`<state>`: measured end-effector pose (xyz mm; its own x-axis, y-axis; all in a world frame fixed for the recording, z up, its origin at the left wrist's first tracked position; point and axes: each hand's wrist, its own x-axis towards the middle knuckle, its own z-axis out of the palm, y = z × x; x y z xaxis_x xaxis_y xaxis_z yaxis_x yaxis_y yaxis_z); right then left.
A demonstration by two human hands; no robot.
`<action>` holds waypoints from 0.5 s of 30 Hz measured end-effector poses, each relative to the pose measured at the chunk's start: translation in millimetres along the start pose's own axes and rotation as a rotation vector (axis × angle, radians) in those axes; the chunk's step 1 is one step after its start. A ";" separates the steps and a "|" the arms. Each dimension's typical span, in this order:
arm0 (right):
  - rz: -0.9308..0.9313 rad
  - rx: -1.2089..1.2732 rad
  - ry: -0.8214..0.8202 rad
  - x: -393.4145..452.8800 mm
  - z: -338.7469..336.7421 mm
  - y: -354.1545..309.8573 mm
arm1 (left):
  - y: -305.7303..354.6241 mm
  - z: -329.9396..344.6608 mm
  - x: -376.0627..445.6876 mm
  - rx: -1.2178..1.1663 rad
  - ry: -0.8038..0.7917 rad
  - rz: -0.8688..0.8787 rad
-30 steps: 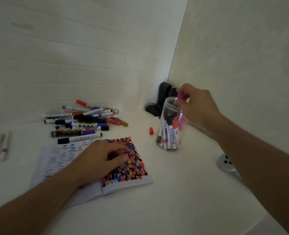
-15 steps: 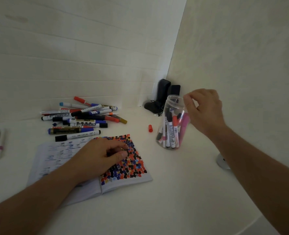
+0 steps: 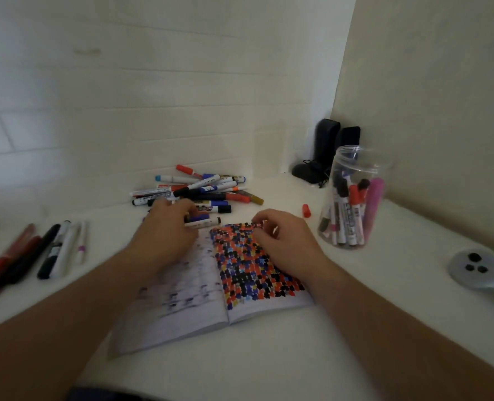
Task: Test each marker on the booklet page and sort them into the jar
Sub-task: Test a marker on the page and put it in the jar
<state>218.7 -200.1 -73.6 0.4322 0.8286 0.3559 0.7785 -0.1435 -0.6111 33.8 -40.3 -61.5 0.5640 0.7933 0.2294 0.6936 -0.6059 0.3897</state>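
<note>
Overhead, a white worktop (image 3: 269,357) fills a corner of pale walls. Near the right wall stands a clear jar (image 3: 352,198), upright and lidless, with several markers inside. An open booklet (image 3: 199,287) lies centrally, its right page covered in coloured dabs. Behind it lies a pile of markers (image 3: 199,192). The left hand (image 3: 167,227) reaches into this pile, its grip blurred. The right hand (image 3: 283,235) hovers over the page, fingers loosely curled, empty.

Clear glossy plastic jar (image 3: 358,163), paper booklet (image 3: 199,308)
</note>
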 end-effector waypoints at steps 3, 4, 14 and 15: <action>-0.042 -0.012 -0.009 -0.8 3.5 4.2 | -27.6 -12.9 9.1 0.258 -0.025 -0.064; -0.058 -0.013 -0.018 -1.8 3.4 5.5 | -33.6 -13.1 9.5 0.303 -0.056 -0.060; -0.196 -0.151 -0.151 -6.7 -0.7 1.8 | -2.0 -18.5 -7.3 0.533 0.198 0.460; -0.202 -0.193 -0.187 -7.6 -0.6 -0.1 | 11.5 -22.8 -9.6 0.385 0.121 0.443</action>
<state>215.6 -206.7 -75.9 0.1837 0.9330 0.3096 0.9193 -0.0516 -0.3901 26.1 -53.5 -38.9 0.7972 0.4476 0.4051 0.5293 -0.8409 -0.1126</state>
